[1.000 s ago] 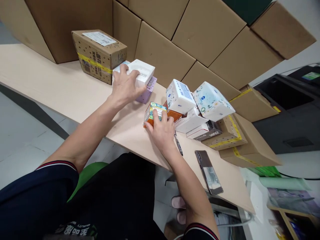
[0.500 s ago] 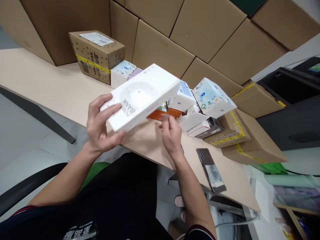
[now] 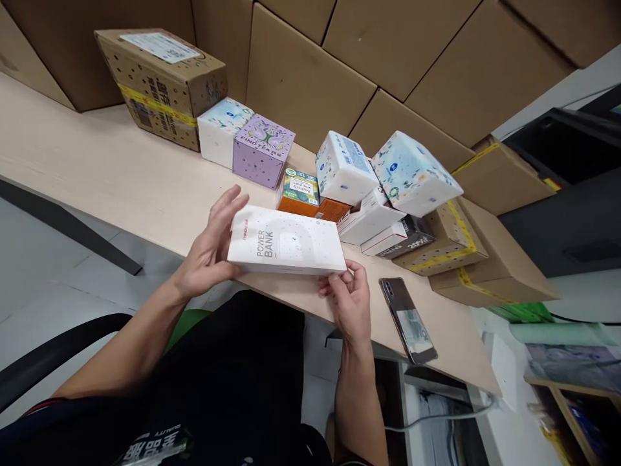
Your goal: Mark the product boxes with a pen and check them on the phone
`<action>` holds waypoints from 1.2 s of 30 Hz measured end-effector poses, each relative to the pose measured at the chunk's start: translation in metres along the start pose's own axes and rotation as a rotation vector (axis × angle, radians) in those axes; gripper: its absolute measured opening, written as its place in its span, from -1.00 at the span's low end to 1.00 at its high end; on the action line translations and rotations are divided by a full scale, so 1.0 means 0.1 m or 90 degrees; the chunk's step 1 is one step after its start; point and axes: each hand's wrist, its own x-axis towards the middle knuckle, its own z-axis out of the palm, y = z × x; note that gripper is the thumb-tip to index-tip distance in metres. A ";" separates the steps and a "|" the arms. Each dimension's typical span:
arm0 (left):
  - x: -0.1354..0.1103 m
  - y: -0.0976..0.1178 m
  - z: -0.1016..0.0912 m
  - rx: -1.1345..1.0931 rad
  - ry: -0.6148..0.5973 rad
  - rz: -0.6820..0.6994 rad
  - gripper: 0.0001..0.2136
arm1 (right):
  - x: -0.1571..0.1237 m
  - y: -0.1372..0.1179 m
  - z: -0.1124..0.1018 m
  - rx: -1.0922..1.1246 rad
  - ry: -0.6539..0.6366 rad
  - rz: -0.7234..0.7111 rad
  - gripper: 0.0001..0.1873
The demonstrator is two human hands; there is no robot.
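A flat white box printed "POWER BANK" (image 3: 286,241) is held level just above the near edge of the pale wooden table (image 3: 97,175). My left hand (image 3: 209,249) grips its left end, fingers curled round the far side. My right hand (image 3: 350,299) pinches its lower right corner from below. Just behind the white box sits an orange and green carton (image 3: 303,193). A purple box (image 3: 262,150) stands further back on the left.
Two white patterned tissue packs (image 3: 344,167) (image 3: 412,173) lie on a pile of small boxes and taped cardboard parcels (image 3: 453,243). A brown parcel with a label (image 3: 162,81) stands at the back left. A phone (image 3: 408,320) lies near the table's front edge. Big cartons (image 3: 310,84) wall the back.
The white box has come down from a tilted, raised position to lie level near the table edge. My right hand moved from under it to its lower right corner.
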 end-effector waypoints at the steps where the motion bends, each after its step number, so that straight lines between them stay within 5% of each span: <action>1: 0.03 -0.03 0.01 -0.024 0.016 -0.026 -0.14 | -0.01 0.01 0.00 -0.011 0.004 -0.005 -0.60; 10: 0.18 -0.12 0.13 -0.163 0.136 -0.301 -0.41 | -0.07 -0.05 0.05 -0.197 0.069 -0.007 -0.55; 15: 0.17 -0.14 0.11 -0.150 0.108 -0.253 -0.25 | -0.07 -0.08 0.10 -0.140 0.082 -0.002 -0.68; 22: 0.14 -0.11 0.12 -0.089 0.090 -0.191 -0.08 | -0.12 -0.01 0.05 -0.069 0.090 -0.021 -0.40; 30: 0.15 0.02 0.22 0.070 0.109 -0.087 -0.57 | -0.12 0.08 0.00 -0.167 0.088 -0.109 -0.29; 36: 0.16 -0.05 0.27 0.152 0.178 -0.106 -0.67 | -0.10 0.11 -0.02 -0.134 0.117 -0.115 -0.29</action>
